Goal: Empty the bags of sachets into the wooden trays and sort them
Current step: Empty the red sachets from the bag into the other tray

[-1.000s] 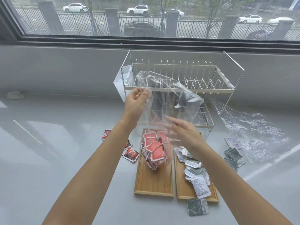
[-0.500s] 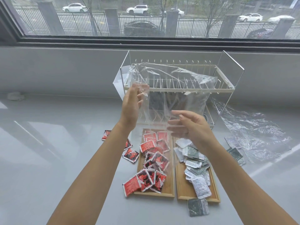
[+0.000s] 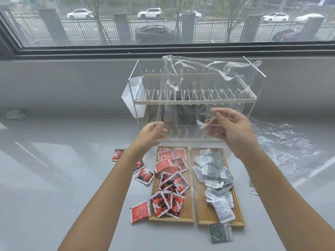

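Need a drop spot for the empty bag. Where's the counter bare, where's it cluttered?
Bare: the wide counter left of the stray red sachets, and its near edge. Crowded: both trays, gray sachet in front, crumpled plastic at right.

An empty clear plastic bag (image 3: pixel 208 91) hangs upright, crumpled at the top, above two wooden trays side by side. The left tray (image 3: pixel 188 211) holds a loose heap of red-and-black sachets (image 3: pixel 170 180), with four more scattered off it toward 9 o'clock. The right tray (image 3: pixel 203 211) holds grey-green and white sachets (image 3: pixel 214 176); one dark sachet (image 3: pixel 220 232) overhangs its near edge at 6 o'clock.
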